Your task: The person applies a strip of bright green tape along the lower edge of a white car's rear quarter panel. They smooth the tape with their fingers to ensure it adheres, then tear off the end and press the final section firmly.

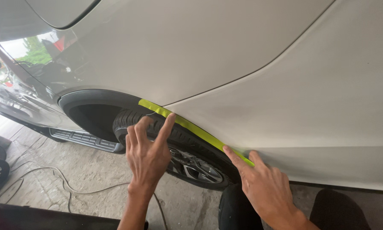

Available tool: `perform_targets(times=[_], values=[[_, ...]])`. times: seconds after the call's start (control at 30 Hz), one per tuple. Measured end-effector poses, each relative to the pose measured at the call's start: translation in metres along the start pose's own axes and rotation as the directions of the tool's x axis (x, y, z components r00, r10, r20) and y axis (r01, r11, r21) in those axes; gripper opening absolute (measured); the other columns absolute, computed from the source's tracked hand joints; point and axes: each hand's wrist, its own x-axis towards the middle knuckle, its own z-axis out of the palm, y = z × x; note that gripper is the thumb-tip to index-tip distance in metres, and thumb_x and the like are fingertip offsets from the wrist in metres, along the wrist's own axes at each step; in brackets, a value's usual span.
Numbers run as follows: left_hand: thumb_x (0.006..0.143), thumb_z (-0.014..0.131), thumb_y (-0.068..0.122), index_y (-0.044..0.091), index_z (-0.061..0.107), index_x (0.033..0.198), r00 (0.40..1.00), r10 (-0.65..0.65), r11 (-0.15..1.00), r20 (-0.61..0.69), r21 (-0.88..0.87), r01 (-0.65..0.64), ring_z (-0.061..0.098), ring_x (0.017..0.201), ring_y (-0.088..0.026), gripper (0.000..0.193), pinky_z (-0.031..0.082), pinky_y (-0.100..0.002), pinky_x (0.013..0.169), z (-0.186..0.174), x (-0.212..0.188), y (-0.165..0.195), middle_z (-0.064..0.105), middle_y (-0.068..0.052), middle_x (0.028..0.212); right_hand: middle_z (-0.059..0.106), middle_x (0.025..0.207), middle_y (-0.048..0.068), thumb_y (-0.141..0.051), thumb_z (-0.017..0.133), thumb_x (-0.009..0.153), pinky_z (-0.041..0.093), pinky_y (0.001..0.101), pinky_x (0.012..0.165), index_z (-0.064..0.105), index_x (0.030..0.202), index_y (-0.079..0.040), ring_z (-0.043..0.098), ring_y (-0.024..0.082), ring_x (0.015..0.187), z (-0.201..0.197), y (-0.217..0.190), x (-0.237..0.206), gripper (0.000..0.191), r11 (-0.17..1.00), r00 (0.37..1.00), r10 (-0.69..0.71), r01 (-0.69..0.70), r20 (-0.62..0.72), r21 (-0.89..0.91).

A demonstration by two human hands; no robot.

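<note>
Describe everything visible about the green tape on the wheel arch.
The tape is a narrow, bright yellow-green strip, matte like masking tape. It lies along the dark wheel arch trim where it meets the white car body, running down to the right. The left hand presses it with the index fingertip near its upper part; the right hand presses its lower end.

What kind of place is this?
Probably a car workshop or garage. A white car is getting yellow-green masking tape pressed along its wheel arch by two hands, and a cable trails across the rough concrete floor.
</note>
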Motion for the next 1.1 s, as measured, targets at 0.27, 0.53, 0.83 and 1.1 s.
perform_targets(times=[0.27, 0.53, 0.83, 1.1], values=[[0.087, 0.065, 0.001, 0.028, 0.063, 0.141, 0.996, 0.087, 0.993, 0.033, -0.085, -0.084, 0.056, 0.093, -0.026, 0.06, 0.048, -0.041, 0.075, -0.011, -0.007, 0.043, 0.056, -0.011, 0.116, 0.054, 0.084, 0.008, -0.012, 0.065, 0.088, 0.052, 0.0409, 0.037, 0.05, 0.152, -0.042, 0.057, 0.027, 0.04, 0.006, 0.003, -0.003, 0.073, 1.0, 0.999, -0.014, 0.014, -0.039, 0.023], [0.089, 0.07, 0.004, 0.03, 0.062, 0.142, 0.987, 0.146, 0.983, 0.069, -0.125, -0.136, 0.056, 0.087, -0.025, 0.06, 0.045, -0.04, 0.069, -0.012, -0.013, 0.062, 0.057, -0.01, 0.112, 0.054, 0.084, 0.008, -0.009, 0.065, 0.087, 0.052, 0.04, 0.036, 0.052, 0.152, -0.038, 0.057, 0.025, 0.041, 0.012, 0.004, -0.004, 0.072, 0.997, 0.999, -0.012, 0.015, -0.039, 0.07], [0.089, 0.069, 0.002, 0.031, 0.06, 0.144, 0.987, 0.146, 0.982, 0.064, -0.129, -0.137, 0.055, 0.088, -0.025, 0.063, 0.045, -0.04, 0.071, -0.008, -0.02, 0.064, 0.057, -0.009, 0.113, 0.054, 0.083, 0.01, -0.011, 0.066, 0.087, 0.05, 0.0404, 0.035, 0.057, 0.149, -0.035, 0.055, 0.026, 0.038, 0.013, 0.007, -0.007, 0.067, 0.987, 0.995, -0.038, 0.051, -0.09, 0.151], [0.09, 0.07, 0.003, 0.033, 0.058, 0.145, 0.985, 0.137, 0.985, 0.104, -0.122, -0.124, 0.054, 0.087, -0.024, 0.064, 0.045, -0.039, 0.072, -0.007, -0.023, 0.066, 0.057, -0.008, 0.113, 0.054, 0.081, 0.008, -0.013, 0.065, 0.09, 0.05, 0.0384, 0.033, 0.056, 0.149, -0.036, 0.054, 0.022, 0.037, 0.016, 0.007, -0.006, 0.064, 0.98, 0.999, -0.02, 0.026, -0.036, 0.196]])
